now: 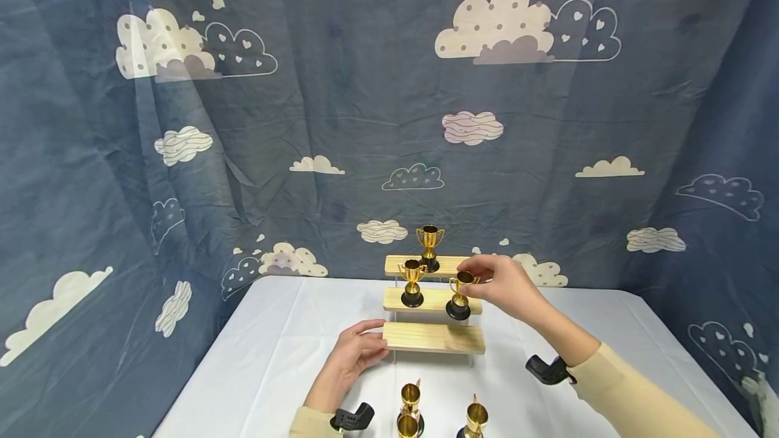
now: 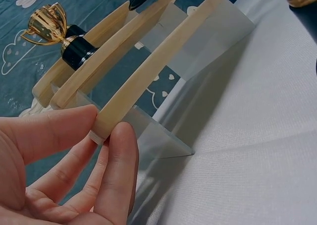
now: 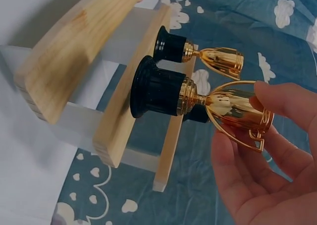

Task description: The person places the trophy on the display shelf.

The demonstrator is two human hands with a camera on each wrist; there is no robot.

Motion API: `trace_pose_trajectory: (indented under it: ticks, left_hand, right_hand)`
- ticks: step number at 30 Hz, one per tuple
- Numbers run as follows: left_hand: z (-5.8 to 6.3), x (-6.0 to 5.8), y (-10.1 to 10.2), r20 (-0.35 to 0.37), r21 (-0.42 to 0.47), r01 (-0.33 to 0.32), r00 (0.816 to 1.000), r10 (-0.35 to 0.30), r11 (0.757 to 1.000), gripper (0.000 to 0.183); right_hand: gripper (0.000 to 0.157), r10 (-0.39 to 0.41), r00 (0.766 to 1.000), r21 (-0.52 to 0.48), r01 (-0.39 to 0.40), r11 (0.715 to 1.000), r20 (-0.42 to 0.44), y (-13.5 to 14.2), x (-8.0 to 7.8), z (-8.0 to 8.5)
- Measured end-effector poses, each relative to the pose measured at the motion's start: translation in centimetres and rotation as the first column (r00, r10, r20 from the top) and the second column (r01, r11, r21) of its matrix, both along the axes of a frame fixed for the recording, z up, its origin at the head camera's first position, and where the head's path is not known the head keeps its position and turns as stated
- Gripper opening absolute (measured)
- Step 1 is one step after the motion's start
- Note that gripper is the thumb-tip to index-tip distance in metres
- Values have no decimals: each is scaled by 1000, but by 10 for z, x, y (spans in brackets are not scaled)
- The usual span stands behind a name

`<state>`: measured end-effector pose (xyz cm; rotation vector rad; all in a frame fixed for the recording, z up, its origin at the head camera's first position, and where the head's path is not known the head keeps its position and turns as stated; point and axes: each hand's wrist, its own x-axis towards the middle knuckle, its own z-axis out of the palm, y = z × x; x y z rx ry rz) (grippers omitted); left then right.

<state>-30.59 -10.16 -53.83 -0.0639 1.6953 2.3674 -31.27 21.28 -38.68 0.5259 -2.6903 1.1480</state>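
Head view: left hand (image 1: 355, 353) pinches the lowest shelf (image 1: 433, 337), right hand (image 1: 500, 282) a gold trophy (image 1: 459, 300).

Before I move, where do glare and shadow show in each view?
Right wrist: bright glints on the gold trophy with glossy black base in the bare right hand; left wrist: a dark shadow runs beside the tiered pale-wood shelf stand over the white tablecloth; head: the tablecloth looks bright, with only faint shadow, and the dark blue cloud-print backdrop is unevenly toned.

No readable text, label, brand, number or sign anywhere in any of the three views.
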Motion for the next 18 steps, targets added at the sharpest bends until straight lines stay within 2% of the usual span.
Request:
trace_pose_trajectory:
  ticks: [6, 18]
  left_hand:
    - [1, -1, 2, 8, -7, 0, 1000, 0, 1000, 57]
    - [2, -1, 2, 4, -2, 2, 1000, -2, 1000, 58]
  right_hand:
    - [35, -29, 999, -5, 29, 1000, 28, 0, -6, 0]
    - [34, -38, 999, 7, 38, 999, 12, -9, -19, 5]
